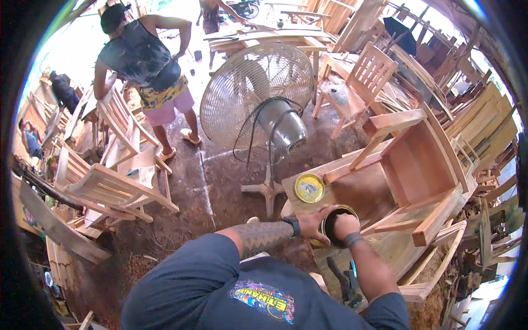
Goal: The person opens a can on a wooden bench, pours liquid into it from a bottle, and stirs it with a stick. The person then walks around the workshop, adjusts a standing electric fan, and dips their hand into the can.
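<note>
My left hand (311, 222) is closed round the side of an open can (353, 210) with a dark inside. My right hand (346, 225) reaches down into the can's mouth with curled fingers; the fingertips and anything in them are hidden. Just beyond the can, a round yellow lid or second can (309, 188) sits on the wooden work surface (294, 204). To the right of my hands, a reddish-brown wooden chair (418, 165) lies tipped over on that surface. Dark tools (344, 278) of a kind I cannot make out are near my right forearm.
A large pedestal fan (256, 96) stands ahead on the stained floor. Slatted wooden chairs (110, 181) crowd the left, where a person (143, 66) stands. Another wooden chair (357, 82) holds a plastic bag. Stacked planks (484, 126) fill the right side.
</note>
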Available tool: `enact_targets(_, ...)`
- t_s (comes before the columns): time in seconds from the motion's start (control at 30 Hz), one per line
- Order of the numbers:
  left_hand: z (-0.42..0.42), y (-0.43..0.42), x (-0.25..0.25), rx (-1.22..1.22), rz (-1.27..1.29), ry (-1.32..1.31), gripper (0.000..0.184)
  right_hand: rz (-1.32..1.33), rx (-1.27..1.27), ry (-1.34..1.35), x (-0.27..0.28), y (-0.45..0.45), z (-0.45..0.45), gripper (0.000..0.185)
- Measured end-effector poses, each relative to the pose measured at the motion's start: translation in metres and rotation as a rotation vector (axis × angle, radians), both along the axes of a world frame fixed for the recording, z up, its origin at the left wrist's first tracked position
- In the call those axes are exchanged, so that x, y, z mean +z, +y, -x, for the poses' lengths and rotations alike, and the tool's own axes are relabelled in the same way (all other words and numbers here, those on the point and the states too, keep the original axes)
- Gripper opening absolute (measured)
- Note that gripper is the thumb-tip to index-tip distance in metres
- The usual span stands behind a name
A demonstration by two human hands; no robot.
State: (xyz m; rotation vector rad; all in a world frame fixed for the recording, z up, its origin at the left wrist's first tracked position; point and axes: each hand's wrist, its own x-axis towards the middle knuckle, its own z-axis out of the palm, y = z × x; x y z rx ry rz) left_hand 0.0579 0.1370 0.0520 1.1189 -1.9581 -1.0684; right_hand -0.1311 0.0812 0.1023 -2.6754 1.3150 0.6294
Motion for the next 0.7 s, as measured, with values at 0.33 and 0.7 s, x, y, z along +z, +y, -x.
enact_targets(0.33, 0.005, -0.01, -0.016, -0.057, 0.166, 0.131, 0.124, -0.182, 0.259, -0.034, -0.001, -0.01, 0.008, 0.018)
enact_targets(0.7, 0.002, -0.005, -0.008, 0.003, 0.065, -0.03, 0.127, -0.092, -0.068, 0.035, -0.014, -0.009, 0.004, 0.025)
